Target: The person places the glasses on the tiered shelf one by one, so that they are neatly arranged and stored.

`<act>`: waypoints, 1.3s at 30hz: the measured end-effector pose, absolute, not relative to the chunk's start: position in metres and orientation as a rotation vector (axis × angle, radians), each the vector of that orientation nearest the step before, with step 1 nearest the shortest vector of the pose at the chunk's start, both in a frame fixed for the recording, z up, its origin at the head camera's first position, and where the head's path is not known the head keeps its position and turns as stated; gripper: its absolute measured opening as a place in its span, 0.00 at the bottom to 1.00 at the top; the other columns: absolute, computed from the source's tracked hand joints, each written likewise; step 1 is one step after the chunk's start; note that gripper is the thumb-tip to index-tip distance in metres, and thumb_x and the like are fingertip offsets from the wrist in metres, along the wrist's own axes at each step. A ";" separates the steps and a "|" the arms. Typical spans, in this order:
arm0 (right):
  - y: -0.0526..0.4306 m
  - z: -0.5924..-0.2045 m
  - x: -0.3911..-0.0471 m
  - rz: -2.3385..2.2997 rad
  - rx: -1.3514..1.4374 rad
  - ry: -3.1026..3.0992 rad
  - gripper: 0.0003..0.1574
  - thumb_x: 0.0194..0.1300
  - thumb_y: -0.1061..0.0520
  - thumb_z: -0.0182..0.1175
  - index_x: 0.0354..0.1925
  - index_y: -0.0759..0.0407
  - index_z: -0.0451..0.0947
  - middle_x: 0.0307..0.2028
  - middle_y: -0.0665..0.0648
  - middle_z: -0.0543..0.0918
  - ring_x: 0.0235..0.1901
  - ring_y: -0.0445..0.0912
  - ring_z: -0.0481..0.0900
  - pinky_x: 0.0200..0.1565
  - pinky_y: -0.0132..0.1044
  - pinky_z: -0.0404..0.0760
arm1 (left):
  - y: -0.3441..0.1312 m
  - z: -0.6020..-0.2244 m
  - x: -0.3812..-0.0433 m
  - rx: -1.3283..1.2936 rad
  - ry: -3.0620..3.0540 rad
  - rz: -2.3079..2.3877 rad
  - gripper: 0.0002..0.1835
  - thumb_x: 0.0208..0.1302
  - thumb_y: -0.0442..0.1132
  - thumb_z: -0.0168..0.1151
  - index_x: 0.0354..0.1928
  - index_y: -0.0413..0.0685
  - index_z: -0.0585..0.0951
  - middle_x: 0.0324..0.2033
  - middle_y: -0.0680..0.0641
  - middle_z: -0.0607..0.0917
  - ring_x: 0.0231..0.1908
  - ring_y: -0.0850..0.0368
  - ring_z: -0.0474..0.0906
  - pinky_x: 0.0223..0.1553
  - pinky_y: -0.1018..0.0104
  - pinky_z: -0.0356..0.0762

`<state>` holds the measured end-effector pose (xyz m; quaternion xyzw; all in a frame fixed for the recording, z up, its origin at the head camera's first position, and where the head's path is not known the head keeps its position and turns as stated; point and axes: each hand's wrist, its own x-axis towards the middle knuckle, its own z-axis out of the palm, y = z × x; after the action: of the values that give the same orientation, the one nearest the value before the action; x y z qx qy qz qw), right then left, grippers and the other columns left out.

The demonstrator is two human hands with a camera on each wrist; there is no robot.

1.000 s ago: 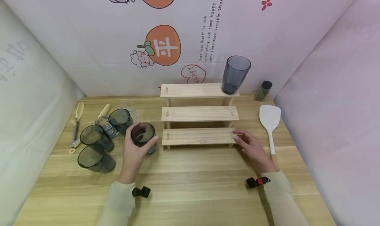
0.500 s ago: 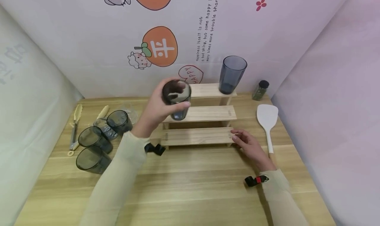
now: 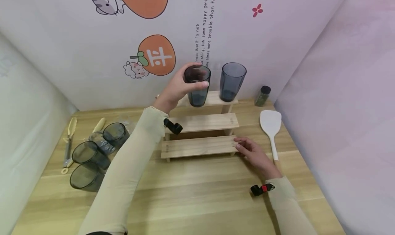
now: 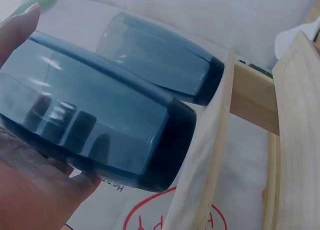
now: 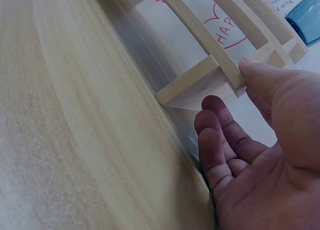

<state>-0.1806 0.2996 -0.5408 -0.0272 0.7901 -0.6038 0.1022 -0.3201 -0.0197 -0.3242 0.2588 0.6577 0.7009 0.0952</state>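
My left hand (image 3: 177, 89) grips a smoky blue-grey glass tumbler (image 3: 199, 94) around its upper part, thumb in front. Its base is at the top tier of a three-tier wooden step rack (image 3: 200, 146); whether it touches the board I cannot tell. A second tumbler (image 3: 232, 81) stands upright on that top tier, just right of the held one, and also shows behind it in the left wrist view (image 4: 155, 57). My right hand (image 3: 254, 156) holds the right end of the lowest tier, its thumb on the board's edge in the right wrist view.
Several dark tumblers (image 3: 115, 135) stand at the left of the table, around a clear glass item (image 3: 102, 142). Tongs (image 3: 70, 139) lie beyond them. A white spatula (image 3: 271, 122) lies on the right, with a black-capped jar (image 3: 262, 96) behind. Printed cloth walls surround the table.
My left hand has lifted the tumbler from beside the rack's left end, up and rightward to the top tier. My right hand stays at the lowest tier. The head view has shifted slightly.
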 end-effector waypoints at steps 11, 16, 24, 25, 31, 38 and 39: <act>0.294 -0.543 -0.184 -1.774 -0.104 2.333 0.28 0.75 0.44 0.60 0.65 0.56 0.75 0.53 0.61 0.79 0.51 0.52 0.76 0.52 0.43 0.77 | -0.015 -0.341 -0.340 0.625 1.989 2.142 0.42 0.57 0.41 0.78 0.72 0.55 0.67 0.63 0.45 0.77 0.60 0.52 0.75 0.57 0.60 0.75; 0.292 -0.541 -0.185 -1.774 -0.093 2.326 0.27 0.75 0.44 0.60 0.65 0.55 0.75 0.53 0.62 0.78 0.52 0.52 0.75 0.53 0.43 0.76 | -0.013 -0.341 -0.341 0.635 1.989 2.131 0.44 0.57 0.40 0.78 0.73 0.52 0.66 0.64 0.44 0.76 0.62 0.48 0.73 0.57 0.60 0.75; 0.290 -0.542 -0.185 -1.764 -0.091 2.320 0.27 0.76 0.46 0.59 0.65 0.56 0.74 0.55 0.63 0.78 0.52 0.51 0.75 0.55 0.43 0.75 | -0.017 -0.344 -0.340 0.600 2.059 2.060 0.54 0.55 0.48 0.80 0.78 0.63 0.56 0.69 0.52 0.70 0.68 0.58 0.65 0.66 0.59 0.65; 0.290 -0.543 -0.185 -1.767 -0.089 2.319 0.27 0.76 0.46 0.59 0.65 0.57 0.75 0.54 0.63 0.78 0.52 0.51 0.75 0.54 0.43 0.75 | -0.018 -0.344 -0.338 0.599 2.091 2.048 0.57 0.53 0.54 0.80 0.79 0.66 0.53 0.71 0.52 0.67 0.69 0.60 0.62 0.68 0.59 0.61; 0.294 -0.547 -0.183 -1.787 -0.064 2.306 0.28 0.75 0.45 0.60 0.66 0.56 0.74 0.54 0.61 0.78 0.52 0.51 0.76 0.53 0.41 0.77 | -0.038 -0.353 -0.308 0.665 2.326 2.072 0.61 0.51 0.72 0.70 0.79 0.57 0.49 0.76 0.45 0.58 0.72 0.59 0.55 0.72 0.63 0.52; 0.300 -0.546 -0.183 -1.807 -0.073 2.317 0.28 0.76 0.46 0.59 0.66 0.58 0.73 0.56 0.62 0.78 0.53 0.49 0.76 0.53 0.38 0.77 | -0.093 -0.388 -0.231 0.649 2.671 2.011 0.33 0.69 0.41 0.68 0.71 0.44 0.66 0.68 0.46 0.70 0.69 0.53 0.63 0.71 0.54 0.56; 0.300 -0.546 -0.183 -1.810 -0.071 2.317 0.28 0.76 0.46 0.59 0.67 0.58 0.73 0.56 0.62 0.77 0.53 0.49 0.76 0.53 0.37 0.77 | -0.103 -0.393 -0.217 0.635 2.739 1.972 0.31 0.69 0.40 0.68 0.70 0.44 0.68 0.67 0.46 0.72 0.68 0.53 0.64 0.70 0.52 0.57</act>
<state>-0.1830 0.3004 -0.5458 -0.0241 0.7838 -0.6124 0.1002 -0.2173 -0.1026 -0.3931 0.1830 0.7890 0.5681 -0.1459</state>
